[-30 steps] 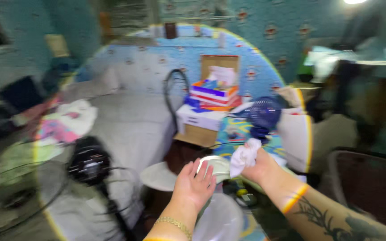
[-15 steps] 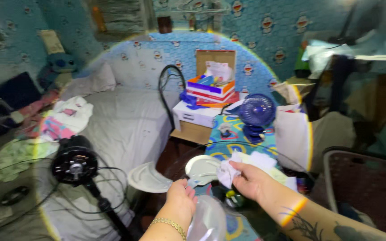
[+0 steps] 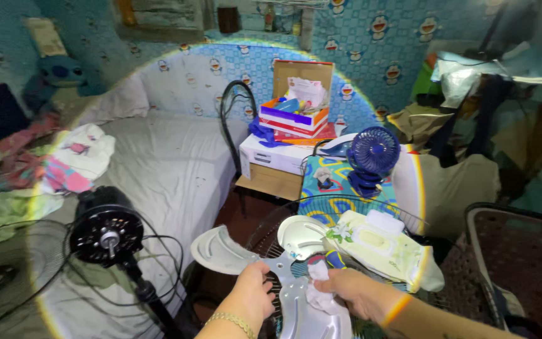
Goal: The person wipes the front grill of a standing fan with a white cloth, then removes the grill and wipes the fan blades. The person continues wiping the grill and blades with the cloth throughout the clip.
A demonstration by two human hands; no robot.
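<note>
— So, what's cut off?
— Both forearms, and the fan blade's (image 3: 296, 276) lowest vane at the bottom edge.
— Any containers?
— An open box (image 3: 293, 116) holding papers, on the white carton (image 3: 271, 154).
— The hands?
— Left hand (image 3: 252, 298) grips the blade's hub; right hand (image 3: 352, 292) presses a crumpled wipe (image 3: 318, 292) against it, fingers closed.

Both hands low, close together: left hand (image 3: 253, 296) fingers curled gripping, right hand (image 3: 354, 293) fingers pinched shut, forearm angled in.
</note>
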